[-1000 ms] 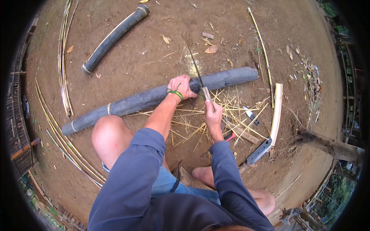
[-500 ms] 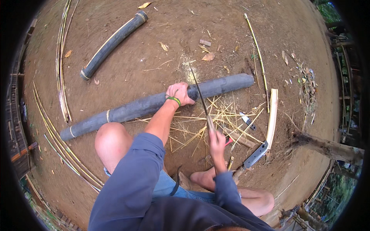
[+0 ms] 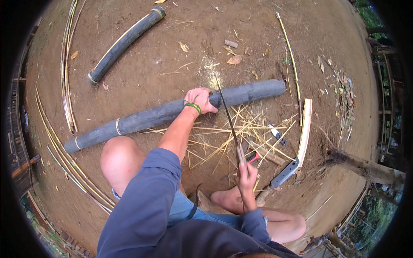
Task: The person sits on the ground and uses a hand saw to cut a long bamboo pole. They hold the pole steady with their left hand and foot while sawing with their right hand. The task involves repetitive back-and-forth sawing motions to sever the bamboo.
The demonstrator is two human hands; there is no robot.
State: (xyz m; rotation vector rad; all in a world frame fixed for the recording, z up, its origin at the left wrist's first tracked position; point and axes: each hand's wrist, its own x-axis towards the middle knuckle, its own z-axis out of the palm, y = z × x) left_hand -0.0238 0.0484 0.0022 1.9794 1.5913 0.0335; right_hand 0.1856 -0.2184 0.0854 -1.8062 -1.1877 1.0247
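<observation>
Handsaw point(image 3: 232, 129) is pulled back twd the body vs. 1 s ago: R hand point(image 3: 247, 177) now sits lower, nearer the crossed legs, fingers wrapped round its handle. L hand point(image 3: 201, 99), w/ green bracelet point(image 3: 192, 106) at the wrist, stays clamped over the top of the dark grey bamboo pole point(image 3: 165, 112). Hands are well apart.

Pole lies on the dirt, slanting across in front of the L knee, R end farther out. Blade crosses it just R of the L hand, beside a darker patch. Pale sawdust point(image 3: 213, 79) is on the ground past the pole, nr the blade tip. Thin bamboo strips point(image 3: 241, 133) lie tangled btwn pole & R hand, w/ a red-handled tool point(image 3: 254, 158) close by. Shorter bamboo section point(image 3: 124, 45) rests apart, upper L; pale slat point(image 3: 306, 129) is off to the R.
</observation>
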